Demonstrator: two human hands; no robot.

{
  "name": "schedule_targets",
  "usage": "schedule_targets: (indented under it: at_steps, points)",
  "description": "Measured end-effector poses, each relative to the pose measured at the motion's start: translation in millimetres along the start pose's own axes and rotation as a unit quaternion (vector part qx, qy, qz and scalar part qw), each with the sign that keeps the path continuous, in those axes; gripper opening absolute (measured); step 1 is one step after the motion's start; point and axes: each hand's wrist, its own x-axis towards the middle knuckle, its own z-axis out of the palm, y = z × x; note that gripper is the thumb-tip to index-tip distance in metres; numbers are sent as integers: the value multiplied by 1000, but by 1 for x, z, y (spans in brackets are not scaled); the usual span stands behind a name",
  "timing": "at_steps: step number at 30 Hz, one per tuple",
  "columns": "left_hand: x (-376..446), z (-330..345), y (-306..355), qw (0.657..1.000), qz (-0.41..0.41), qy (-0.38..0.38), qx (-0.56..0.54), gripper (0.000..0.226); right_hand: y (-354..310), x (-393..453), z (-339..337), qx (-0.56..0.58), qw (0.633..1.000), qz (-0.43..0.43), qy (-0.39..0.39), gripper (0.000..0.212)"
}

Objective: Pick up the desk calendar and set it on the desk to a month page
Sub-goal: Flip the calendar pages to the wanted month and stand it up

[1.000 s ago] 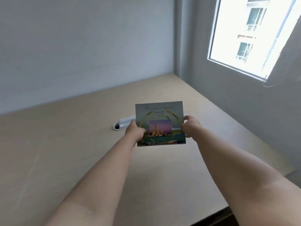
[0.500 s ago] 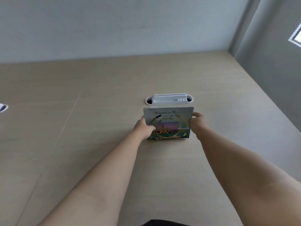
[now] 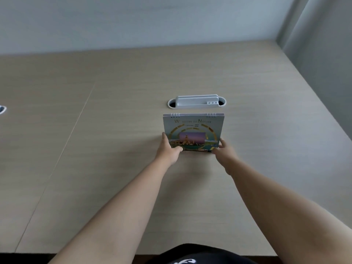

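Observation:
The desk calendar (image 3: 193,128) stands on the light wooden desk (image 3: 114,168), spiral binding at the top, its cover page facing me with a "Wonders of Nature" title and a temple photo. My left hand (image 3: 168,149) grips its lower left corner, thumb on the cover. At the lower right corner my right hand (image 3: 224,151) holds the edge with fingers curled around it. The calendar's bottom edge rests on the desk surface.
A white cable-port cover (image 3: 197,102) is set into the desk just behind the calendar. A seam (image 3: 62,155) runs across the desk at the left, with another port (image 3: 2,109) at the far left edge. Grey walls close off the back and right.
The calendar has come down from held in the air to standing on the desk in front of the cable port. My view has swung left and downward, away from the window.

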Motion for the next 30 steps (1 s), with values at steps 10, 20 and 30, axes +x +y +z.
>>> schedule_targets:
  at_steps: [10, 20, 30]
  points:
    - [-23, 2, 0, 1000, 9, 21, -13, 82, 12, -3, -11, 18, 998, -26, -56, 65]
    - [-51, -66, 37, 965, 65, -45, -249, 40, 21, -14, -60, 243, 967, 68, -40, 30]
    - [-12, -90, 104, 923, 86, 4, -376, 8, -22, -2, -59, 42, 997, -20, -61, 52]
